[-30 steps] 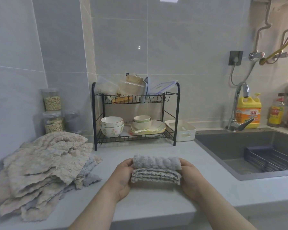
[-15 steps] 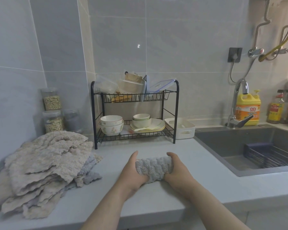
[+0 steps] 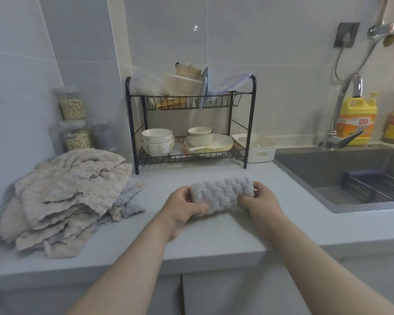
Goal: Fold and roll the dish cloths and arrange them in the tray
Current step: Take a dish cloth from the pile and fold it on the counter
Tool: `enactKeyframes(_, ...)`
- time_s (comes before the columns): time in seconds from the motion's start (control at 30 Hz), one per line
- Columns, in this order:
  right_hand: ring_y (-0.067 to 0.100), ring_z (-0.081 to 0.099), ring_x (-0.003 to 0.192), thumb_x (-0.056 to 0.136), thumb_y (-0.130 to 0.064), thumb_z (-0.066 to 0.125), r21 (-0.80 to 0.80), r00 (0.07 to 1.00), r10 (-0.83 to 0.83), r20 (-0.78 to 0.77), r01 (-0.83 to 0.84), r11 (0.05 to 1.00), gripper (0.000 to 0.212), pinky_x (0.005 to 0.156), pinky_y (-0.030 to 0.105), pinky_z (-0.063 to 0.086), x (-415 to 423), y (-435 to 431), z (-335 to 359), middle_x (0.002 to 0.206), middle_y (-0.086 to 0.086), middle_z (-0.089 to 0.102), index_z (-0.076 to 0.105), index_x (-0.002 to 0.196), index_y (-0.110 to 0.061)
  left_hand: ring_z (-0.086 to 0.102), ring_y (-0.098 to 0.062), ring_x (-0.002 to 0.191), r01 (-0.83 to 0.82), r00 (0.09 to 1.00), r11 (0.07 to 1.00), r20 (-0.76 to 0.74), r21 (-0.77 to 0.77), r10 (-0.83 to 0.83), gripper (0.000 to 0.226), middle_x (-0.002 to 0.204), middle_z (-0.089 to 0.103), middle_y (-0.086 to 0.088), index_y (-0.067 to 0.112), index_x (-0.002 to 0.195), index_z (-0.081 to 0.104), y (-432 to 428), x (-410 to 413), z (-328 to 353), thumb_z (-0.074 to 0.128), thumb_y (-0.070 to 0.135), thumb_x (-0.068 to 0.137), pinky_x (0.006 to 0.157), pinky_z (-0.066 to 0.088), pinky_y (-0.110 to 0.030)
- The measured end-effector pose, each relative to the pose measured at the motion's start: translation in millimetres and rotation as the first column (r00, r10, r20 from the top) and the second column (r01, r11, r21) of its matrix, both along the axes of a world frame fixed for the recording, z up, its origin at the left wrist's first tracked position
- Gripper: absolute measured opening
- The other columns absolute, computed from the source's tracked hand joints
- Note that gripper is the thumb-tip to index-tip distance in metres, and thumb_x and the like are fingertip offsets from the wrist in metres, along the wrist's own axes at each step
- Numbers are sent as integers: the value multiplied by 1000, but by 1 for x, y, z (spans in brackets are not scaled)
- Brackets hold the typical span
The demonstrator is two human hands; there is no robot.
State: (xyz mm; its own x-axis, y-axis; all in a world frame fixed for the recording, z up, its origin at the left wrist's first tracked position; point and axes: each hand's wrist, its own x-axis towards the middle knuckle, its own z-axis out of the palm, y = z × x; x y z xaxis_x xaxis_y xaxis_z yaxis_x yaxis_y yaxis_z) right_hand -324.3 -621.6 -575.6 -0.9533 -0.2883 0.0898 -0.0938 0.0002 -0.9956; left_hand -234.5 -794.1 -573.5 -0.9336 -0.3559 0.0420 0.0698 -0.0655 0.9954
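Two grips, left hand (image 3: 183,209) and right hand (image 3: 261,201), curled round ends of rolled dish cloth (image 3: 221,196); long axis left-right; tray (image 3: 263,153) beyond at surface (image 3: 214,242) rear edge, right hand nearer.

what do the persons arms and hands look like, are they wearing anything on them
Both are bare. The left hand and right hand have no gloves, and no ring shows. The left forearm and right forearm are uncovered to the frame's edge: no sleeve, watch or bracelet shows.
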Motion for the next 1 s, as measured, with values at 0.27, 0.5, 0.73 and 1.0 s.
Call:
enactKeyframes(0.27, 18, 69, 93, 75, 6, 70, 68, 998, 58, -7, -57, 996, 41, 84, 32, 54, -19, -5, -14, 100, 3, 73, 62, 108, -16, 68, -12, 87, -185, 982, 978, -49, -99, 181, 43, 94, 71, 0, 20, 96, 65, -7, -14, -15, 66, -17, 74, 83, 56, -27)
enactKeyframes(0.5, 7, 67, 83, 75, -7, 74, 176, 990, -14, 137, -11, 984, 28, 74, 22, 51, -19, -5, 1, 89, -5, 73, 67, 98, -21, 68, -8, 86, -204, 967, 970, 124, -132, 221, 43, 93, 74, 4, 19, 99, 68, -8, -18, -8, 71, -14, 71, 78, 54, -25)
enactKeyframes(0.73, 12, 56, 65, 74, -11, 73, 335, 900, -61, 432, -97, 937, 10, 57, 20, 45, -31, -11, 29, 75, 7, 69, 70, 83, -10, 63, -7, 74, -208, 892, 978, 413, 12, 184, 29, 80, 74, 6, 14, 77, 73, -15, -35, 25, 67, -14, 72, 71, 50, -23)
enactKeyframes(1.0, 24, 68, 91, 76, -6, 71, -17, 734, 51, 677, -53, 998, 33, 76, 28, 57, -34, 15, 92, 99, 20, 67, 60, 105, 8, 69, -16, 69, -174, 905, 936, 423, 306, 30, 35, 71, 71, -4, 10, 64, 74, -3, -55, 96, 55, -13, 82, 69, 57, -25)
